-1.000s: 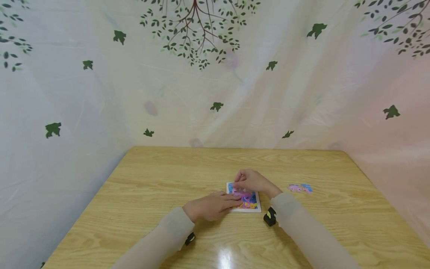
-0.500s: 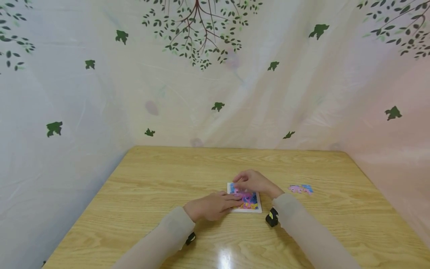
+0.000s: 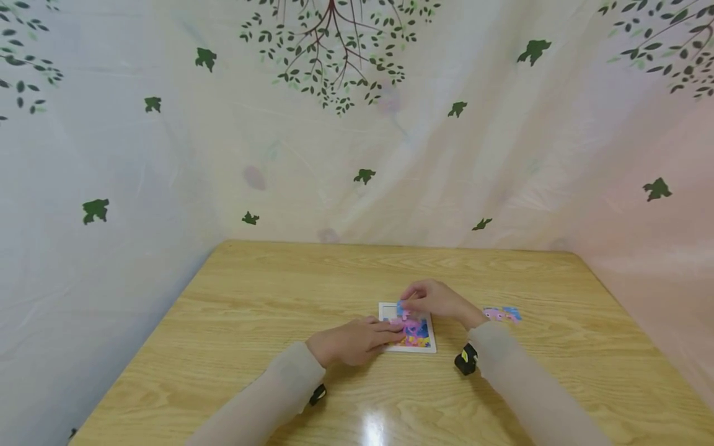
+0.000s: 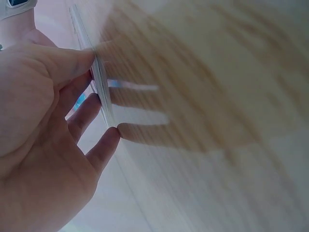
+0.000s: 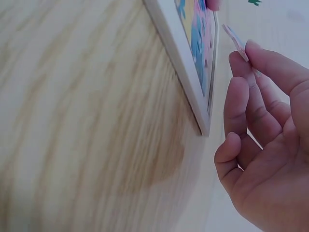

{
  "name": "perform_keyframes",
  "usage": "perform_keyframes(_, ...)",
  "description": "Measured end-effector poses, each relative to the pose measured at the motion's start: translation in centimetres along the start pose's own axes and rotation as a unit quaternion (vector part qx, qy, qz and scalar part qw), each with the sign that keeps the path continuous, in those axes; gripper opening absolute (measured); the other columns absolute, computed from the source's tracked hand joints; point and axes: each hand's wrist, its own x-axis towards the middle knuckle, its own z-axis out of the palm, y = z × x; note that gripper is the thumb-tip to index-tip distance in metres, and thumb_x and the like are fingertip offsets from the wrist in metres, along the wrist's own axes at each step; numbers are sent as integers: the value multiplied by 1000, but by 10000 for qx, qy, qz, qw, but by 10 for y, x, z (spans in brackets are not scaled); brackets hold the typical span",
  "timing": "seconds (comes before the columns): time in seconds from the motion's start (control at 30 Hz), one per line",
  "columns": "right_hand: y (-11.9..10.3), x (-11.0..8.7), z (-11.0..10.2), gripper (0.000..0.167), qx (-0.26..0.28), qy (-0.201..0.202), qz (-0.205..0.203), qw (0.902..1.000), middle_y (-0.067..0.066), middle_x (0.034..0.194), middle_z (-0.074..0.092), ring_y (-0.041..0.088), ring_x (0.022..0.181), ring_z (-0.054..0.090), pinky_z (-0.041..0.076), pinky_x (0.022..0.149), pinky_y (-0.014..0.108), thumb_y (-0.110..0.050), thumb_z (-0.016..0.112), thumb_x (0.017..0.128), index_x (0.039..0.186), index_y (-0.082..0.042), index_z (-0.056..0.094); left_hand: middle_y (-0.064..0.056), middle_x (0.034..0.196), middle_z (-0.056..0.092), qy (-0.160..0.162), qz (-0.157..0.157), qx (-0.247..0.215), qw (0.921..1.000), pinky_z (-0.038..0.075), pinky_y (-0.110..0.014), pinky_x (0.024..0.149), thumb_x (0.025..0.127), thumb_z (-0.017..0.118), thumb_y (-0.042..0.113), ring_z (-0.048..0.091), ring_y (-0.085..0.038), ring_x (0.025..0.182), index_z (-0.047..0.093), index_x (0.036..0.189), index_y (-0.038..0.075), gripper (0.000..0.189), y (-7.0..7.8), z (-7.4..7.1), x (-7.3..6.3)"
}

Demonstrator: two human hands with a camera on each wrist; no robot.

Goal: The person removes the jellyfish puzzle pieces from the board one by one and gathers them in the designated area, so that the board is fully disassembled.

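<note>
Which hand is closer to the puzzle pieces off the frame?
Right. The right hand pinches a piece over the frame, left of the loose pieces; the left hand is farther left, touching the frame.

Head view: bright, diffuse light; white glare patch at near edge of table [image 3: 279,285]. Backdrop cloth [image 3: 312,155] bluish left, pinkish right. Soft shadows beneath sleeves [image 3: 262,390]. Left wrist view: hazy, grain smeared; dark shadow of left hand [image 4: 53,125]. Right wrist view: softer shadow beside puzzle frame [image 5: 186,72], far background washed out.

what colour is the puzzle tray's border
White; the puzzle tray's border shows best in the right wrist view.
</note>
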Motion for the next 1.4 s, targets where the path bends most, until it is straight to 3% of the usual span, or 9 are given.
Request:
perform_keyframes(0.53, 30, -28, -36, 24, -183, 123, 219, 9995, -1, 88, 74, 16, 86, 63, 50, 80, 34, -27, 73, 98, 109, -6, 73, -6, 162, 43, -89, -188, -290, 9994, 31, -36, 122, 110, 47, 13, 42, -21, 148, 46, 158, 11, 47, 1, -1, 1)
perform_keyframes(0.73, 42, -42, -50, 25, -290, 143, 329, 9989, 1, 93, 72, 19, 90, 61, 50, 81, 34, -27, 72, 99, 109, -5, 72, -5, 163, 43, -109, -162, -233, 9995, 30, -37, 123, 111, 47, 13, 42, -21, 148, 46, 158, 11, 47, 0, 1, 2)
perform_keyframes(0.83, 46, -48, -56, 26, -337, 159, 451, 9983, 2, 95, 70, 18, 87, 58, 49, 76, 32, -28, 71, 100, 109, -5, 71, -5, 163, 43, -114, -144, -227, 9996, 30, -37, 123, 111, 47, 13, 41, -20, 149, 46, 158, 10, 47, 0, 1, 1)
perform_keyframes(1.07, 53, -61, -67, 28, -161, 137, 771, 9968, 4, 82, 64, 12, 57, 44, 36, 47, 22, -27, 68, 102, 114, -2, 68, -6, 162, 44, -34, -119, -221, 9997, 32, -39, 123, 110, 48, 13, 43, -23, 147, 47, 157, 10, 47, 0, 0, 0)
perform_keyframes(1.4, 65, -70, -73, 25, 250, 127, 787, 9965, 5, 80, 62, 12, 62, 48, 39, 51, 23, -18, 69, 101, 113, 4, 68, -5, 163, 43, -80, -206, -346, 9992, 30, -39, 123, 110, 47, 13, 42, -21, 148, 46, 158, 12, 47, 0, 2, 1)
